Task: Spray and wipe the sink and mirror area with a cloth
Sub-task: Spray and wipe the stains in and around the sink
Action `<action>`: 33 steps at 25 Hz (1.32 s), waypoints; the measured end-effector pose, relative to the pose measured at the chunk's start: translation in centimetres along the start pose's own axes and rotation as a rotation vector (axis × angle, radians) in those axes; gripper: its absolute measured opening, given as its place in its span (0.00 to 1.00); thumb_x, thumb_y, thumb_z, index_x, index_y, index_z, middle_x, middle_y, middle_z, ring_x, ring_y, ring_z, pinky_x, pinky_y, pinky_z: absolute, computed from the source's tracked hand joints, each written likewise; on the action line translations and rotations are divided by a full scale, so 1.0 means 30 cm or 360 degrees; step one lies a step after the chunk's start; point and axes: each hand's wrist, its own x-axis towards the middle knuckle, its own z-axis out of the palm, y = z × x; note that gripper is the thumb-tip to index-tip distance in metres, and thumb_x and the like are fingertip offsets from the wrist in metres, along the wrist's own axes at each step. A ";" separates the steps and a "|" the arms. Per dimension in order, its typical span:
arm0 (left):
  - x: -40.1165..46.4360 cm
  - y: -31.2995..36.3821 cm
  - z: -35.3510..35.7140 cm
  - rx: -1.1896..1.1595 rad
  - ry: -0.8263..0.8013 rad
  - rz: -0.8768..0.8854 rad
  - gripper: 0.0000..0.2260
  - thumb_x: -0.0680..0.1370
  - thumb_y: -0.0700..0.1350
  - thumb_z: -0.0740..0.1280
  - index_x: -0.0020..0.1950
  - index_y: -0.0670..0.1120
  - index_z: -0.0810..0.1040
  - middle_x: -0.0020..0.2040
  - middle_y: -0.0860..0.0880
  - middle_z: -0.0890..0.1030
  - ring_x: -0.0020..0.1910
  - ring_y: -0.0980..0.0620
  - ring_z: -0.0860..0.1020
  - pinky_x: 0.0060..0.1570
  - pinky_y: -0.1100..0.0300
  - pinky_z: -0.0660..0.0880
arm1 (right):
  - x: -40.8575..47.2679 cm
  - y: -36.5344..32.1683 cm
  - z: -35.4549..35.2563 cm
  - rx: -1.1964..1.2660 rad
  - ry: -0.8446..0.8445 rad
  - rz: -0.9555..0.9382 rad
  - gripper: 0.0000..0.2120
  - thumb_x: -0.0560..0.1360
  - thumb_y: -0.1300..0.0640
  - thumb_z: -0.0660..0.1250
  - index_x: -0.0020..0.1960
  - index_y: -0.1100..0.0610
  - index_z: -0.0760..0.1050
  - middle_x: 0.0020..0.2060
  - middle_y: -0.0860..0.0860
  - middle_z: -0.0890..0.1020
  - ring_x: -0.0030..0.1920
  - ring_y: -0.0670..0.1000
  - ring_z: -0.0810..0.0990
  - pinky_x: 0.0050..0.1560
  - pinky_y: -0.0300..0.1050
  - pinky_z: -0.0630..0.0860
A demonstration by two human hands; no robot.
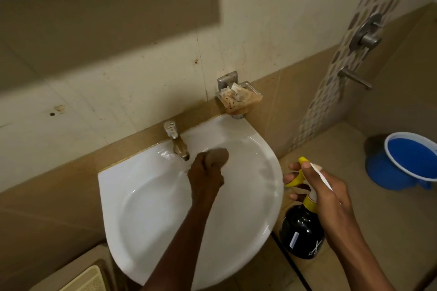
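Right hand [327, 192] gripping spray bottle [301, 231], left hand [205, 173] closed on cloth [218, 155] inside sink [267, 172]

Two bare forearms enter from the lower edge of the frame, without sleeves; the left hand [205, 173] and right hand [325, 192] carry no gloves, rings or watch

Stained beige tiled wall [142, 73], shower valve [366, 33], blue bucket [406, 160] on floor.
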 end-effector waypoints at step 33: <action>-0.431 -0.161 -0.085 0.1359 -0.1545 0.1284 0.16 0.58 0.44 0.77 0.44 0.50 0.82 0.53 0.54 0.79 0.59 0.48 0.74 0.48 0.50 0.71 | -0.072 -0.056 -0.006 -0.0165 -0.0112 -0.0030 0.14 0.84 0.50 0.62 0.49 0.54 0.84 0.39 0.48 0.89 0.42 0.47 0.88 0.47 0.51 0.82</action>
